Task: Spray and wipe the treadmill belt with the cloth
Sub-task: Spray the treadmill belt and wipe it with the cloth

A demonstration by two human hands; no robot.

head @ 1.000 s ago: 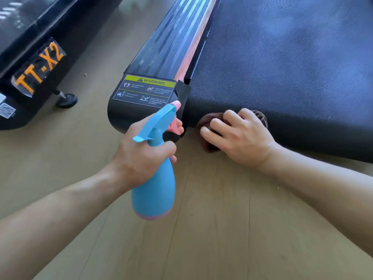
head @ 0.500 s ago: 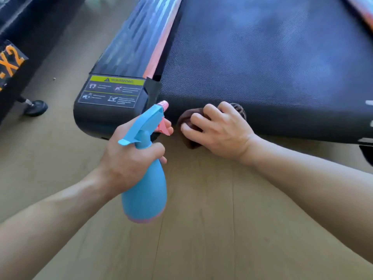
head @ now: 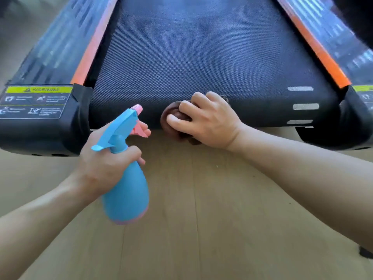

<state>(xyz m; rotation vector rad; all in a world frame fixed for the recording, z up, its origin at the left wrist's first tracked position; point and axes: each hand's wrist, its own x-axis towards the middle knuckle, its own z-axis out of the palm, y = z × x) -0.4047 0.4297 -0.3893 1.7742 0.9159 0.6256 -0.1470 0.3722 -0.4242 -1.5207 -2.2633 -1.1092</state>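
Observation:
The black textured treadmill belt [head: 197,57] fills the upper middle of the head view, its rounded rear end facing me. My right hand [head: 210,120] grips a bunched brown cloth [head: 173,120] and presses it against the belt's rear edge near the middle. My left hand [head: 107,158] holds a blue spray bottle [head: 126,190] with a pink trigger and nozzle, upright over the floor, just left of the cloth. The nozzle points toward the belt's rear edge.
Black side rails with orange strips [head: 90,47] [head: 321,49] run along both sides of the belt. A yellow warning label [head: 38,100] sits on the left end cap [head: 40,134]. Pale wooden floor [head: 201,219] lies below. A dark foot [head: 366,252] shows at far right.
My right hand has slid the cloth rightward along the belt's rear edge, from the left corner to near the middle. My view followed right, and the left hand came along with the bottle.

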